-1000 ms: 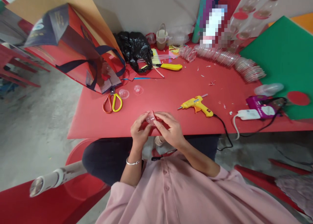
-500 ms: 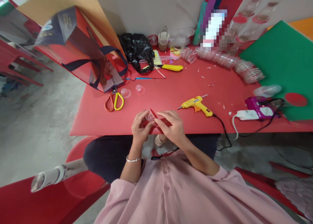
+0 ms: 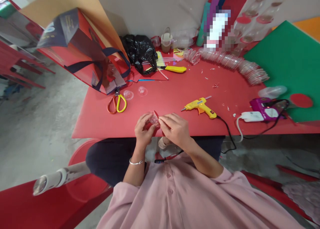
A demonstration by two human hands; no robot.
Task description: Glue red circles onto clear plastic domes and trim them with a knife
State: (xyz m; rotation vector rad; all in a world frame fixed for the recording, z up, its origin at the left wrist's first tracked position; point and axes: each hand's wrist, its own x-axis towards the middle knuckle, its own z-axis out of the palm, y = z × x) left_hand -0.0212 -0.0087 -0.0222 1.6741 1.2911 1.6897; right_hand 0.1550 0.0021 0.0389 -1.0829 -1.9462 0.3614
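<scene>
My left hand (image 3: 143, 129) is closed round a small clear plastic dome lid (image 3: 153, 119) just above the table's front edge. A thin red disc (image 3: 156, 114) lies tilted against the lid's right-hand side. My right hand (image 3: 177, 129) pinches at the edge of this disc, with thumb and fingers together. To the right, a yellow glue gun (image 3: 200, 106) rests on its side, its nozzle pointing left. Beyond my left hand are two more clear dome lids, one (image 3: 128, 95) beside the other (image 3: 142, 91), and scissors (image 3: 116, 104) with red and yellow handles.
A red table (image 3: 100, 125) carries a shopping bag (image 3: 80, 52), a black plastic bag (image 3: 140, 52), a yellow-handled cutter (image 3: 175, 69) and a row of nested clear plastic pieces (image 3: 225, 59). At right are a green board (image 3: 282, 65) and a purple power adapter (image 3: 265, 109) with cables.
The red disc has turned to show more of its face, then edge-on again. My right-hand fingers have drawn together at its edge. My left hand keeps hold of the lid.
</scene>
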